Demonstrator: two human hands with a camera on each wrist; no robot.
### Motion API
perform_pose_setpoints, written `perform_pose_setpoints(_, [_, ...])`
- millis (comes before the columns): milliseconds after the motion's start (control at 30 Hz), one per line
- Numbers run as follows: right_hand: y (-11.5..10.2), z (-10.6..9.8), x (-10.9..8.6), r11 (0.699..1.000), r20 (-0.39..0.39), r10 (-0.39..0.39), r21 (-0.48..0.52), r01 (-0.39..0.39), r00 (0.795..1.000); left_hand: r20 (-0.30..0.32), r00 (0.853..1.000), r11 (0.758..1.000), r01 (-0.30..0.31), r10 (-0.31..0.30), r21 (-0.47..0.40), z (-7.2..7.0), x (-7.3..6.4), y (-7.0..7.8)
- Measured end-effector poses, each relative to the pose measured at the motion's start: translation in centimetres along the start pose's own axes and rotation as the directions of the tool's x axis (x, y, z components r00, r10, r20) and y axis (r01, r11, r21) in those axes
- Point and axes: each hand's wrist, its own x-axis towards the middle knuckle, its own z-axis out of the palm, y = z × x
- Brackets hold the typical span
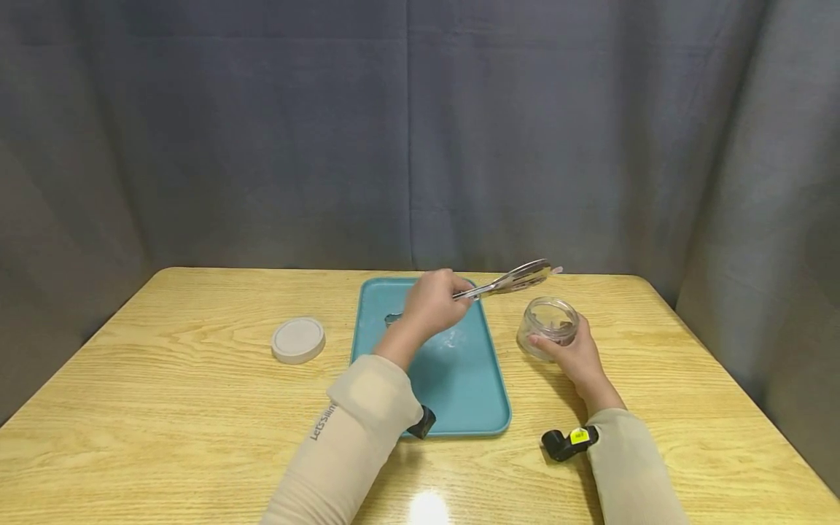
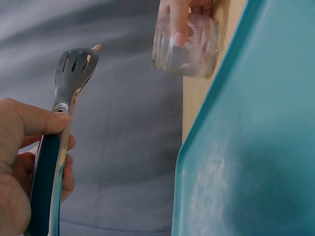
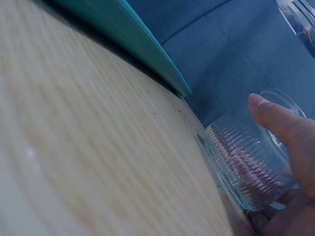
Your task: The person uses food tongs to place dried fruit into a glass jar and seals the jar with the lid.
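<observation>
My left hand (image 1: 433, 302) grips metal tongs (image 1: 518, 278) with slotted heads and teal handle sides (image 2: 45, 172). A small pale pinkish piece (image 2: 97, 47) sticks out from between the heads. The tongs are held above the tray's far right side, their heads pointing right, above and behind a clear glass jar (image 1: 527, 337). My right hand (image 1: 577, 357) holds this lidless jar from its right side, thumb at the near wall. Pinkish pieces (image 3: 246, 167) show through the ribbed glass in the right wrist view. The jar's base appears to rest on the table.
A teal tray (image 1: 469, 394) lies mid-table under the left forearm. Left of it rests a round whitish lid (image 1: 298, 340). The wooden table (image 1: 197, 408) ends at grey curtains (image 1: 282, 146) behind and on both sides.
</observation>
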Motion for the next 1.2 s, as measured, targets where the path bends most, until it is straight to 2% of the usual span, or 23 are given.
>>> perform_pose_setpoints(200, [0.0, 0.1, 0.1, 1.000, 0.001, -0.003, -0.004, 0.003, 1.000, 0.025, 1.000, 0.999, 0.017, -0.017, 0.029, 1.3, 0.0, 0.2])
perform_pose_setpoints(533, [0.0, 0.1, 0.0, 1.000, 0.004, 0.006, -0.004, -0.006, 1.000, 0.040, 0.998, 0.999, 0.045, -0.045, 0.016, 3.3, 0.0, 0.6])
perform_pose_setpoints(933, [-0.1, 0.2, -0.2, 1.000, 0.012, -0.012, 0.013, 0.012, 1.000, 0.037, 0.999, 0.990, 0.026, -0.032, 0.141, 4.1, -0.3, 0.9])
perform_pose_setpoints(1200, [-0.2, 0.3, -0.1, 1.000, 0.001, 0.014, -0.010, -0.014, 1.000, 0.034, 0.999, 0.991, 0.032, -0.037, 0.133, 4.6, -0.2, 0.9])
